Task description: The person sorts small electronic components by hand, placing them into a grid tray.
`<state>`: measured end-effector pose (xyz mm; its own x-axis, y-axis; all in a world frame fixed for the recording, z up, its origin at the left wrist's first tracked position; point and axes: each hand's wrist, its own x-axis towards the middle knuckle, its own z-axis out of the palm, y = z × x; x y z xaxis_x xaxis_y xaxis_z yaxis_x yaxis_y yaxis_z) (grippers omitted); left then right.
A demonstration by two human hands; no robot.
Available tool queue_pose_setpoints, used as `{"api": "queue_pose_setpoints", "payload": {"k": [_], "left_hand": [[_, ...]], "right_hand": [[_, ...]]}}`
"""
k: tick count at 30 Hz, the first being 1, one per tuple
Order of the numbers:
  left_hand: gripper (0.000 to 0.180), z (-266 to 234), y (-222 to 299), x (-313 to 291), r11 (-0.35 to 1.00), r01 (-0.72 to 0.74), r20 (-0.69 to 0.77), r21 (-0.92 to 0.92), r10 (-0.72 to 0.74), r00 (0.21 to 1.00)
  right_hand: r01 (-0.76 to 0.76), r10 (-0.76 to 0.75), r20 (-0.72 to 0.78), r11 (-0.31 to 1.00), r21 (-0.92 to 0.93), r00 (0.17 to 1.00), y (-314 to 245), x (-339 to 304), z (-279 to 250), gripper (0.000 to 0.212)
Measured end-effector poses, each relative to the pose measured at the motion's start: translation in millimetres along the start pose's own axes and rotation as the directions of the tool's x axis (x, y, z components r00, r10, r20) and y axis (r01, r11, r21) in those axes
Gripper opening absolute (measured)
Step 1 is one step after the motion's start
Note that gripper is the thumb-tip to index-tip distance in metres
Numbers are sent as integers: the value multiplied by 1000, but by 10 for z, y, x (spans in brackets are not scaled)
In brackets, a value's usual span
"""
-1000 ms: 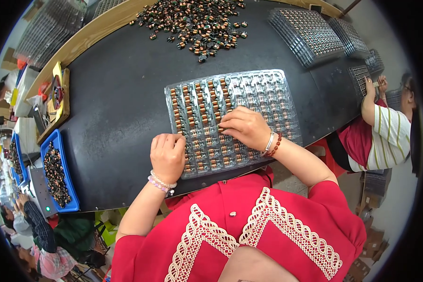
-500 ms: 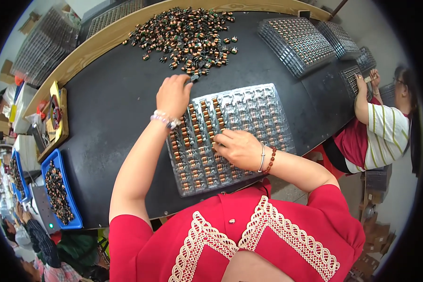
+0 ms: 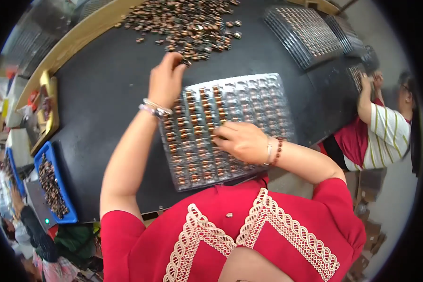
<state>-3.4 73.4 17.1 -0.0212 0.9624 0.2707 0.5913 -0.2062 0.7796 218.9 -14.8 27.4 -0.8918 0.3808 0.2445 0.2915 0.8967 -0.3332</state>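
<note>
My left hand (image 3: pixel 167 80) reaches to the near edge of a heap of small copper-wound coils (image 3: pixel 192 28). Its thumb and fingers are apart and bent around a loose coil (image 3: pixel 187 62), and blur hides whether they touch it. Below it lies a clear plastic tray (image 3: pixel 230 176) with rows of pockets. Coils (image 3: pixel 191 110) fill pockets in the left-hand columns, while pockets (image 3: pixel 254 91) at the upper right look bare. Over the middle of this tray is my right hand (image 3: pixel 242 143), fingers curled and closed at a coil in a pocket; the fingertips partly cover it.
Stacked filled trays (image 3: pixel 310 35) stand at the far right. A co-worker (image 3: pixel 385 127) in a striped top handles a tray there. To the left are a blue bin (image 3: pixel 54 188) of small parts and a wooden box (image 3: pixel 47 108). A wooden rim (image 3: pixel 80 47) edges the black table (image 3: pixel 94 94).
The whole view has shifted, so the table, tray and heap sit slightly higher. My left hand stays by the heap's near edge. Over the tray, my right hand has moved only slightly.
</note>
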Motion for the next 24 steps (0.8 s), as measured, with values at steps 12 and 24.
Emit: {"api": "queue_pose_setpoints", "payload": {"k": [12, 24], "left_hand": [[26, -269, 201, -888, 930, 98, -13, -354, -109, 994], [18, -511, 228, -1095, 963, 132, -76, -237, -154, 985]], "right_hand": [[-630, 579, -309, 772, -90, 754, 3197, 23, 269, 49], [-508, 534, -380, 844, 175, 756, 1691, 195, -296, 17]]}}
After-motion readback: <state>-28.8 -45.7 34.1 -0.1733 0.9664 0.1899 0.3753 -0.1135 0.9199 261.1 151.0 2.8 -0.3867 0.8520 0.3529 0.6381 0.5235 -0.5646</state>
